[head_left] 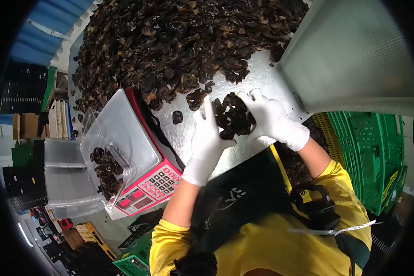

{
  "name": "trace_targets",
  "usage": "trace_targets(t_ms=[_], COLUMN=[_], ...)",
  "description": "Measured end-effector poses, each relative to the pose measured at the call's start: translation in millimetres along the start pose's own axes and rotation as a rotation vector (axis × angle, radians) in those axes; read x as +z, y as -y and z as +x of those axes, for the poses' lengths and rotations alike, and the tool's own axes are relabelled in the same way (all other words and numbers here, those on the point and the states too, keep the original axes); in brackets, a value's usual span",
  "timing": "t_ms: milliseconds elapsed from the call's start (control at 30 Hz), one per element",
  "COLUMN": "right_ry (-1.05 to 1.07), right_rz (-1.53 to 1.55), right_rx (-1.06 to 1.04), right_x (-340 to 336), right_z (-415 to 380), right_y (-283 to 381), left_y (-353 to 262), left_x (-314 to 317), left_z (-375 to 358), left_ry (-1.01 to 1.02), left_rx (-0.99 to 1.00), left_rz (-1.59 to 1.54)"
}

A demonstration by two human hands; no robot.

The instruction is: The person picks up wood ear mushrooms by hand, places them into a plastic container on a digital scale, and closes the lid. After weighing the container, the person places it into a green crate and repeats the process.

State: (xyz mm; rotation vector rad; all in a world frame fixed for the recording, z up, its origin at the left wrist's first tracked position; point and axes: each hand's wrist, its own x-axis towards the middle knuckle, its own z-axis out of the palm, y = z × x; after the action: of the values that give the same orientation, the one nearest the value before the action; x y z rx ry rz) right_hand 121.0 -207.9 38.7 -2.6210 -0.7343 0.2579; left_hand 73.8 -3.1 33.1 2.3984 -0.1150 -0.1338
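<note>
A small clump of dark wood ear mushrooms lies between my two white-gloved hands on the metal table. On its left side is my left hand, fingers stretched forward and thumb out toward the clump's near edge. My right hand is spread at the right side, its fingers and thumb curved around the clump's edge. Neither hand is closed. Loose wood ear pieces lie by my left fingertips, with another single piece farther left. Beyond them spreads a large heap of wood ears.
To the left, a red-edged digital scale bears a clear plastic box holding wood ears. Stacked clear containers stand farther left. A translucent bin or panel borders the table's right side, above green crates.
</note>
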Motion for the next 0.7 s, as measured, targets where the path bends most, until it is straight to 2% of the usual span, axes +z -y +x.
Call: trace_targets(t_ms=[33, 67, 100, 167, 200, 233, 300, 333, 467, 500, 633, 700], right_ry=[-0.018, 0.067, 0.064, -0.031, -0.158, -0.157, -0.077, -0.038, -0.067, -0.06, -0.24, -0.149], right_rz=[0.001, -0.195, -0.202, 0.067, 0.197, 0.193, 0.198, 0.364, 0.442, 0.438, 0.57, 0.514], right_rx=[-0.003, 0.069, 0.057, 0.014, -0.068, -0.083, 0.023, 0.052, 0.019, -0.007, -0.151, -0.076], right_x=[4, 7, 7, 14, 20, 23, 24, 15, 23, 21, 10, -11], right_z=[2, 11, 15, 22, 24, 26, 33, 36, 44, 41, 39, 47], right_y=[4, 13, 13, 5, 2, -3, -2, 3, 0, 1, 21, 51], left_y=[-6, -19, -18, -5, -2, 3, 6, -1, 3, -12, 6, -13], left_x=[-1, -3, 2, 13, 14, 18, 23, 20, 30, 16, 26, -11], left_z=[9, 21, 29, 39, 38, 38, 38, 35, 39, 33, 28, 16], left_ry=[0.019, 0.118, 0.104, 0.089, -0.04, -0.054, -0.18, -0.186, -0.26, -0.155, -0.42, -0.38], left_rx=[0.006, -0.162, -0.164, 0.007, 0.134, 0.129, 0.123, 0.041, -0.033, -0.148, 0.192, -0.002], left_rz=[-0.033, 0.054, 0.051, 0.15, 0.128, 0.129, 0.002, -0.047, -0.095, -0.191, -0.109, -0.103])
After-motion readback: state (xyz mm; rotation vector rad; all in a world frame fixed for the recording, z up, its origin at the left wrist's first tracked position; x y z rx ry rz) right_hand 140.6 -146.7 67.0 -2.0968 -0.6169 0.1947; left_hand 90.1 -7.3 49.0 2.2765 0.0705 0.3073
